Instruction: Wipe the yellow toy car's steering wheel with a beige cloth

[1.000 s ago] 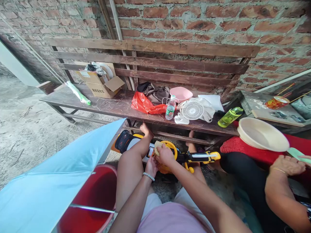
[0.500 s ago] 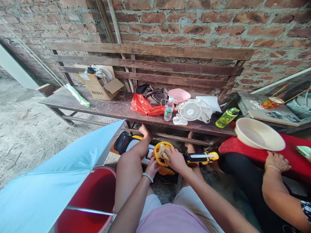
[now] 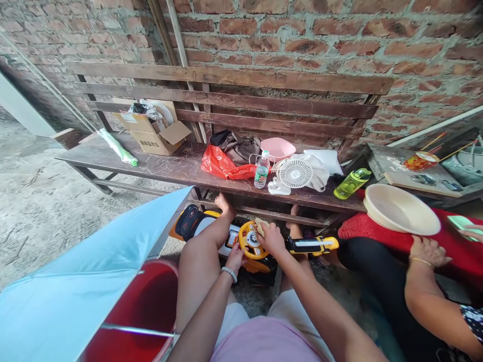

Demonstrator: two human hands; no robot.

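At the yellow steering wheel (image 3: 252, 240), the right grip (image 3: 272, 240) covers a part of the rim and of the beige cloth (image 3: 260, 226), whose full shape is therefore hidden. Left of the wheel, the blue umbrella (image 3: 90, 271) is cut by the left edge and hides a part of the red bucket (image 3: 153, 296). Beyond the wheel, leftward, the printing on the cardboard box (image 3: 151, 136) is too small to read. Far right of the wheel, the right edge cuts a pale green object (image 3: 461, 224).

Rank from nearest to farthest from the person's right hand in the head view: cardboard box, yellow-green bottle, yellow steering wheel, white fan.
1. Yellow steering wheel: just left of the right hand.
2. White fan: on the bench, beyond the hand.
3. Yellow-green bottle: near the bench's right end.
4. Cardboard box: toward the bench's left end.
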